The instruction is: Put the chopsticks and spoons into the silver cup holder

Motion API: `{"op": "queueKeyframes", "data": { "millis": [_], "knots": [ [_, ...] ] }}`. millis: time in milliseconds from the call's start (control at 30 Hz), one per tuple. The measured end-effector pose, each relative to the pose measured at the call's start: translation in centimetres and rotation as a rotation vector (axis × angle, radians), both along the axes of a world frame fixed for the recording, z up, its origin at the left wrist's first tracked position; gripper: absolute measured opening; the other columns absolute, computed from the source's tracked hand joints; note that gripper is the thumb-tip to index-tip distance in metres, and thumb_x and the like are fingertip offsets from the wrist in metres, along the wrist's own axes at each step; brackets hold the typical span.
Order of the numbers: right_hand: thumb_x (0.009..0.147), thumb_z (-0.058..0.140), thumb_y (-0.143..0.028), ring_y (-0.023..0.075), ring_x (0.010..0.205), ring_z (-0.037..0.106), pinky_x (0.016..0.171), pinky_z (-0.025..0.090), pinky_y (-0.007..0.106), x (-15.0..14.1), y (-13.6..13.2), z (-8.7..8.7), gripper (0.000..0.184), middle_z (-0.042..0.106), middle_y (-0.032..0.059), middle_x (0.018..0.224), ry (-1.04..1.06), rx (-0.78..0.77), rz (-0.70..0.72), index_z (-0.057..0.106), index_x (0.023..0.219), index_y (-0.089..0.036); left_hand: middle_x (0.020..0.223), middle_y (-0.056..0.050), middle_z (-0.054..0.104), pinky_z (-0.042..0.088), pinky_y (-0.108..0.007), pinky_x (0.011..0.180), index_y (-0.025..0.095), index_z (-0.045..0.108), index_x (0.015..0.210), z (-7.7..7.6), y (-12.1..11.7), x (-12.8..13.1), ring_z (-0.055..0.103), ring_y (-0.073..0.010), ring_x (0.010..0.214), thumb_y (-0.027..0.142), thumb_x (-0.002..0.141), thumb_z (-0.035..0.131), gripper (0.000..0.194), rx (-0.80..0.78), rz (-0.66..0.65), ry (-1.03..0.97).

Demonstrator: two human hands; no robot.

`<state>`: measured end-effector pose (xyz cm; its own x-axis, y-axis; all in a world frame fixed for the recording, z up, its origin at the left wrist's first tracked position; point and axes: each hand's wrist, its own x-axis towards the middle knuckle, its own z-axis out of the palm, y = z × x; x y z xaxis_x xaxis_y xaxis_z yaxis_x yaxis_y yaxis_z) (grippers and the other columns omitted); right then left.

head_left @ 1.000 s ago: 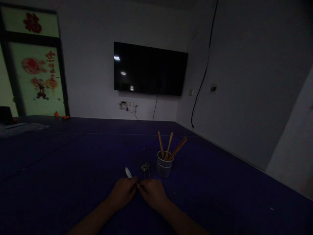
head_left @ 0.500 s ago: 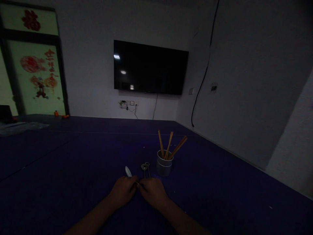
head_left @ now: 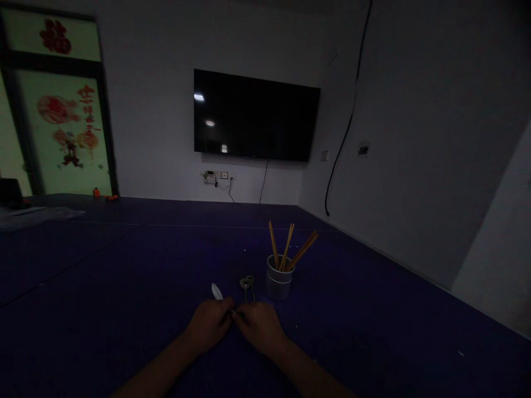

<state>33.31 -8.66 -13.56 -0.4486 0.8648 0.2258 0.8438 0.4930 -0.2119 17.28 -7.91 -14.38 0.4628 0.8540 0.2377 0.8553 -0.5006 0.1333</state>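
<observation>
White spoon (head_left: 216, 292) shows just beyond the left hand (head_left: 211, 325), and two metal spoons (head_left: 245, 284) just beyond the right hand (head_left: 260, 326), handles turned towards the fingers, presumably for easy grasping. Both hands curl inward over the counter (head_left: 166, 265), nearly meeting; it is too dark to tell whether either pinches anything. Past the right hand, a cup (head_left: 279, 284) holds leaning chopsticks (head_left: 305, 247), apparently to hold them together.

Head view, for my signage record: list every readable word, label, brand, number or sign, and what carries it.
"福", somewhat blurred: upper door pane.
Red vertical characters, lower door pane: too blurred to read.
Television: no readable brand.
White spoon, chopstick cup: no readable text.
</observation>
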Motion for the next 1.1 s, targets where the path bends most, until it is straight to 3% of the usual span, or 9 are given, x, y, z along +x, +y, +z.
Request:
{"op": "queueKeyframes", "data": {
  "millis": [367, 567, 733, 867, 1000, 1100],
  "knots": [
    [0.090, 0.041, -0.034, 0.0166, 0.083, 0.065, 0.063, 0.037, 0.022, 0.0, 0.0, 0.1, 0.027, 0.071, -0.0001, 0.089, 0.034, 0.025, -0.007, 0.066, 0.091, -0.024, 0.075, -0.002, 0.066, 0.040, -0.023, 0.063, 0.021, 0.051, 0.085, -0.2, 0.1, -0.1, 0.062, -0.0158, 0.072, 0.019, 0.086, 0.039, 0.012, 0.015, 0.011, -0.063],
    [0.092, 0.036, -0.031, 0.0150, 0.077, 0.064, 0.062, 0.037, 0.022, 0.0, -0.1, 0.0, 0.031, 0.071, 0.0027, 0.086, 0.077, 0.107, -0.026, 0.066, 0.088, -0.023, 0.081, -0.004, 0.066, 0.044, -0.027, 0.071, 0.020, 0.054, 0.087, -0.7, 0.4, -0.2, 0.061, -0.0166, 0.076, 0.018, 0.088, 0.035, 0.020, 0.090, -0.033, -0.136],
    [0.094, 0.028, -0.030, 0.0149, 0.066, 0.062, 0.061, 0.037, 0.023, 0.2, -0.3, -0.4, 0.043, 0.069, 0.0055, 0.073, 0.168, 0.333, -0.072, 0.066, 0.078, -0.020, 0.103, -0.007, 0.065, 0.046, -0.032, 0.083, 0.022, 0.047, 0.119, -1.0, 0.4, -0.3, 0.060, -0.0179, 0.093, 0.016, 0.086, 0.034, 0.035, 0.250, -0.133, -0.283],
    [0.094, 0.027, -0.038, 0.0163, 0.061, 0.060, 0.061, 0.038, 0.026, 1.7, -0.3, 0.6, 0.049, 0.065, 0.0068, 0.064, 0.368, 0.568, -0.235, 0.067, 0.072, -0.019, 0.118, -0.009, 0.058, 0.045, -0.035, 0.089, 0.024, 0.030, 0.134, -0.9, 0.3, -0.2, 0.057, -0.0187, 0.104, 0.016, 0.086, 0.035, 0.050, 0.314, -0.166, -0.330],
    [0.090, 0.028, -0.050, 0.0151, 0.048, 0.052, 0.052, 0.033, 0.027, 4.0, 0.0, 3.0, 0.055, 0.056, 0.0039, 0.049, 0.530, 0.683, -0.516, 0.061, 0.059, -0.019, 0.109, -0.007, 0.062, 0.046, -0.033, 0.088, 0.024, 0.044, 0.125, -0.6, 0.2, 0.1, 0.058, -0.0186, 0.099, 0.020, 0.087, 0.036, 0.038, 0.265, -0.191, -0.296],
    [0.087, 0.031, -0.053, 0.0139, 0.046, 0.048, 0.050, 0.030, 0.026, 5.4, 0.4, 4.3, 0.053, 0.053, 0.0025, 0.048, 0.637, 0.759, -0.639, 0.055, 0.054, -0.019, 0.097, -0.006, 0.064, 0.047, -0.031, 0.082, 0.023, 0.054, 0.111, -0.5, 0.1, 0.1, 0.059, -0.0174, 0.090, 0.021, 0.087, 0.037, 0.029, 0.215, -0.228, -0.261]
  ]
}}
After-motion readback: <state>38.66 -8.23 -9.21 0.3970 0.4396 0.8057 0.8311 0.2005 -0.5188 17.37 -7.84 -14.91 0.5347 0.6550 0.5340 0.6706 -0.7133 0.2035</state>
